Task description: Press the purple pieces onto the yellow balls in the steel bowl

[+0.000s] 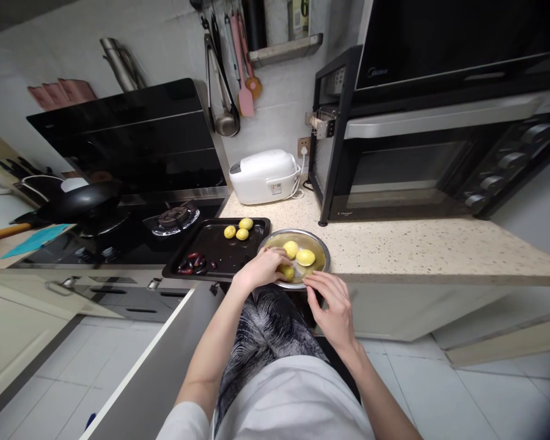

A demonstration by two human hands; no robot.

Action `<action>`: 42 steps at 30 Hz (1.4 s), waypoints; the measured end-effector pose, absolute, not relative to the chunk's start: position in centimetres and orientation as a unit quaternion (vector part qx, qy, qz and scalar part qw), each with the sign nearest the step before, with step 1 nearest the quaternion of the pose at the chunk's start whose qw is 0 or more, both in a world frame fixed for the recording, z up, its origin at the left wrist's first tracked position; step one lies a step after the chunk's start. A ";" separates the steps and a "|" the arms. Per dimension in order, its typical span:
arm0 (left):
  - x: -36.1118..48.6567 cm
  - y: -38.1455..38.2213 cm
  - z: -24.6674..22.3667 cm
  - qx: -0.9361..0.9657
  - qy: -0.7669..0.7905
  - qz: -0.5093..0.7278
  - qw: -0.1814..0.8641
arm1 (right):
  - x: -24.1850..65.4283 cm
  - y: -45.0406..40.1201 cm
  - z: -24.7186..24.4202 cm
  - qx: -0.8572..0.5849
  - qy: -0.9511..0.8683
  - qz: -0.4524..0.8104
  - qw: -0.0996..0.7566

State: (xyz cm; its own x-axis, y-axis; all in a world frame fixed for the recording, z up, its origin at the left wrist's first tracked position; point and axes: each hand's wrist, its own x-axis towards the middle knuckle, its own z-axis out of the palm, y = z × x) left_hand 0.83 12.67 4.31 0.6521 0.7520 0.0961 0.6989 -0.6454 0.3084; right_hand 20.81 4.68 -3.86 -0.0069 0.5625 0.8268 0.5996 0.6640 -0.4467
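Observation:
A round metal bowl point(326, 256) stands at the counter's front edge with yellow, lemon-like fruits inside. Two of them, one at the back point(291, 249) and one at the right point(305, 257), lie free of my hands. My left hand point(263, 267) reaches over the bowl's left side, its fingers closed round a third yellow fruit point(287, 272). At the front right rim is my right hand point(332, 300), fingertips bent over the edge; whether they pinch anything small is unclear. Left of the bowl, a black tray point(220, 250) carries three yellow fruits point(242, 234) and several dark red oval fruits point(192, 263).
A white appliance point(263, 177) sits behind the tray and bowl. The black oven point(407, 165) stands at the right of the counter. On the left are a gas burner point(173, 217) and a wok point(85, 198). An open drawer or door point(165, 360) is beside my left arm.

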 end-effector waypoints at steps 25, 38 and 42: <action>-0.4 2.8 -0.7 0.766 0.454 0.455 -0.014 | 21.2 6.6 -1.4 -0.373 -0.748 -0.022 0.548; -1.4 2.3 -0.5 0.782 0.412 0.464 -0.055 | 14.5 19.3 4.7 -0.261 -0.939 0.031 0.220; -1.9 2.0 0.1 0.786 0.406 0.462 -0.065 | 10.4 22.6 5.2 -0.289 -0.951 -0.012 0.108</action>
